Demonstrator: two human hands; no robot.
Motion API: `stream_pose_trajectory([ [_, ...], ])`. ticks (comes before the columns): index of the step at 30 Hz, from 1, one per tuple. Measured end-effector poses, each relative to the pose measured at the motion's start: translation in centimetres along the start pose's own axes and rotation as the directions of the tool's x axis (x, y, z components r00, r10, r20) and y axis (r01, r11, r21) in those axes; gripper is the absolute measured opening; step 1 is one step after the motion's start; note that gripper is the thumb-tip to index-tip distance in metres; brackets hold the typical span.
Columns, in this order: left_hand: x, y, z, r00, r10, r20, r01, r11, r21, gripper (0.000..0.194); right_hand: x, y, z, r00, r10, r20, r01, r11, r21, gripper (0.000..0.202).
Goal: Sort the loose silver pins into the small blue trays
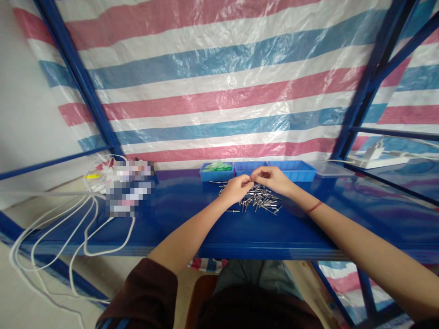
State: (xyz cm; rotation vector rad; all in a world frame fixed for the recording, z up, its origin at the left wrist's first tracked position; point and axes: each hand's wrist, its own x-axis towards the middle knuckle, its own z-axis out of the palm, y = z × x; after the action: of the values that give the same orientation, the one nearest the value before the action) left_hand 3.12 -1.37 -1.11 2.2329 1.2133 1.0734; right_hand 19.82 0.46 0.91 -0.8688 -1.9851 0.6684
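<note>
A loose pile of blind rivets [259, 199], thin and silvery, lies on the blue tabletop [192, 214]. Above its far side, my left hand [236, 188] and my right hand [273, 179] meet, fingertips almost touching. Both are closed in a pinch, and whatever sits between the fingertips is too small to make out. Just behind them stands a row of blue plastic bins. The left bin [207, 177] holds green, plastic-looking pieces; the middle bin [248, 165] is partly covered by my hands, and the right bin [298, 175] extends beyond my right hand.
White cables [91, 246] hang over the table's left edge, beside a blurred-out bundle [130, 189]. At the right are a clear plastic lid [334, 169] and a white power strip [380, 158]. Blue metal posts [360, 96] frame a striped plastic sheet [219, 100] behind.
</note>
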Motion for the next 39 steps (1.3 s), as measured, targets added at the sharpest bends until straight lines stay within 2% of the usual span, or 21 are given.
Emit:
stream_pose_trajectory([
  [5,0.1,-0.2,0.0,1.000,0.002,-0.019,-0.002,1.000,0.021,0.019,-0.3,-0.7,0.2,0.994,-0.108,0.005,0.107,0.984,-0.139,0.027],
  [9,0.3,-0.4,-0.3,0.996,-0.016,-0.088,0.018,1.000,0.020,0.018,-0.2,-0.9,-0.2,0.989,-0.147,0.028,0.150,0.973,-0.176,0.026],
  [13,0.4,-0.5,-0.8,0.986,-0.007,-0.166,0.013,0.999,0.036,0.014,-0.1,-0.3,-0.5,0.991,-0.132,0.010,0.131,0.966,-0.223,0.025],
  [18,0.3,-0.4,-1.0,0.987,-0.001,-0.158,0.016,0.996,0.092,0.017,0.2,0.7,-0.8,0.992,-0.084,0.091,0.106,0.952,-0.286,0.028],
  [20,0.2,-0.5,-0.9,0.988,-0.016,-0.156,0.036,0.991,0.125,0.028,0.4,1.2,-1.3,0.999,-0.020,0.036,0.030,0.955,-0.294,0.029],
  [21,0.1,-0.5,-0.9,0.990,-0.010,-0.143,0.032,0.988,0.152,0.032,0.5,1.6,-1.8,0.999,0.013,-0.038,-0.023,0.956,-0.292,0.029],
  [23,0.0,-0.6,-0.8,0.996,0.020,-0.089,0.000,0.976,0.220,0.034,0.8,2.5,-3.0,0.960,0.084,-0.266,-0.154,0.955,-0.252,0.031],
  [25,-0.1,-0.7,-0.7,0.998,0.061,-0.008,-0.056,0.956,0.287,0.028,0.9,3.6,-4.4,0.848,0.171,-0.502,-0.276,0.950,-0.143,0.031],
  [26,-0.2,-0.7,-0.6,0.996,0.079,0.033,-0.085,0.946,0.314,0.026,0.8,4.1,-5.1,0.793,0.229,-0.565,-0.318,0.946,-0.063,0.031],
  [28,-0.3,-0.7,-0.5,0.988,0.106,0.111,-0.138,0.926,0.352,0.025,0.7,4.9,-6.2,0.704,0.373,-0.604,-0.402,0.911,0.094,0.031],
  [30,-0.4,-0.6,-0.4,0.978,0.112,0.173,-0.172,0.907,0.383,0.030,0.5,5.2,-6.8,0.677,0.437,-0.592,-0.448,0.883,0.139,0.034],
  [33,-0.6,-0.4,-0.4,0.966,0.088,0.242,-0.187,0.886,0.425,0.035,0.4,4.7,-6.6,0.710,0.374,-0.597,-0.433,0.900,0.048,0.038],
  [36,-0.6,-0.2,-0.5,0.965,0.055,0.255,-0.166,0.884,0.438,0.030,0.5,3.3,-5.7,0.792,0.250,-0.556,-0.384,0.913,-0.136,0.038],
  [39,-0.7,0.3,-0.6,0.969,0.054,0.242,-0.157,0.890,0.428,0.024,0.5,1.9,-4.5,0.881,0.145,-0.450,-0.310,0.896,-0.318,0.040],
])
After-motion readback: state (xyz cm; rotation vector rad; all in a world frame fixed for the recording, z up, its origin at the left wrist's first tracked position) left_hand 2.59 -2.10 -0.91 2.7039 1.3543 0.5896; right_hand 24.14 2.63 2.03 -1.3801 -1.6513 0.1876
